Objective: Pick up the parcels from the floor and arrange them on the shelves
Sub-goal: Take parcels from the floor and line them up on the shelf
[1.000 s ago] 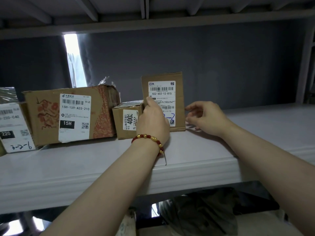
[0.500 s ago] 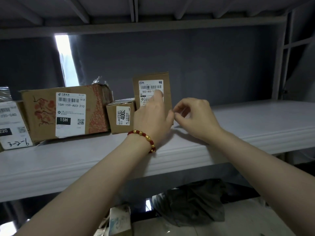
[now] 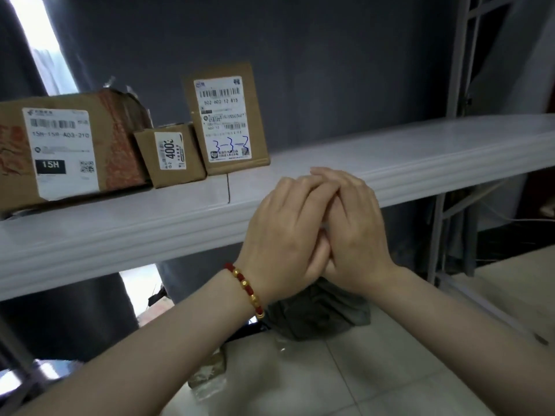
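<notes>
Three cardboard parcels stand in a row on the white shelf (image 3: 390,151). A large box (image 3: 117,139) with a "15H" label is at the left, a small box (image 3: 192,154) marked "400" is in the middle, and a thin upright parcel (image 3: 255,115) with "3-3-3" handwritten on its label is at the right. My left hand (image 3: 285,235), with a red and gold bracelet, and my right hand (image 3: 357,229) are pressed together in front of the shelf edge, below and right of the thin parcel. Neither hand holds a parcel.
The shelf runs on to the right of the thin parcel up to a grey metal upright (image 3: 456,55). Below the shelf, a dark grey bag (image 3: 318,313) and a crumpled clear wrapper (image 3: 207,379) lie on the tiled floor.
Both hands have let go of the thin parcel and drawn back down from the shelf, coming together. The parcel stays upright beside the small box. The view has turned right and down.
</notes>
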Available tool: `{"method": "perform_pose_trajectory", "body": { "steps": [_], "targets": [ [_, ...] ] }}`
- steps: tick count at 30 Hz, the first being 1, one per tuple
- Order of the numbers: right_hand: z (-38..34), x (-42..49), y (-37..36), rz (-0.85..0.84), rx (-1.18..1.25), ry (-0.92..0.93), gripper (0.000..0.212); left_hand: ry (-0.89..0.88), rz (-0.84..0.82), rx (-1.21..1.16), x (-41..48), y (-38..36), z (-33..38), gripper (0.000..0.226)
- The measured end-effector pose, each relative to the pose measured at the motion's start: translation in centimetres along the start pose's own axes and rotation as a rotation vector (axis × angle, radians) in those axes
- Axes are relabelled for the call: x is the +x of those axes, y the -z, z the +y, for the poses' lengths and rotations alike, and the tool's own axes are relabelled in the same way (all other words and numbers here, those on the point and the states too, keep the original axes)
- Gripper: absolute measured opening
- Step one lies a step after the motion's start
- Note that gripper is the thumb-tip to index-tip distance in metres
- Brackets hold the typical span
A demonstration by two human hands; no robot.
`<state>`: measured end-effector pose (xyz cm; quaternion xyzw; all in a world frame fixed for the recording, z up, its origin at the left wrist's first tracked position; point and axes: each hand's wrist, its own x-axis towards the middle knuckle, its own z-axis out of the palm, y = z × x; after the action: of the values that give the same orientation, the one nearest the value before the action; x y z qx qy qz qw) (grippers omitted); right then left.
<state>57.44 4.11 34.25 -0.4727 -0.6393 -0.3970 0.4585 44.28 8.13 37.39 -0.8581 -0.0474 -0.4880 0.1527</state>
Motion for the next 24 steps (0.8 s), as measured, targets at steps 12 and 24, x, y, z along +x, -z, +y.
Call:
{"method": "perform_pose_trajectory", "body": {
  "steps": [12,24],
  "targets": [
    [-1.3,-11.2,-4.1,-0.301,-0.063,0.022,0.062,-0.058,-0.307,-0.015,-13.9,-5.5,-2.2,0.074],
    [-3.8,-19.2,-14.8,-1.013,-0.049,-0.468,0.058,0.245,-1.039,0.252,-29.1,-11.5,-10.7,0.080]
  ]
}}
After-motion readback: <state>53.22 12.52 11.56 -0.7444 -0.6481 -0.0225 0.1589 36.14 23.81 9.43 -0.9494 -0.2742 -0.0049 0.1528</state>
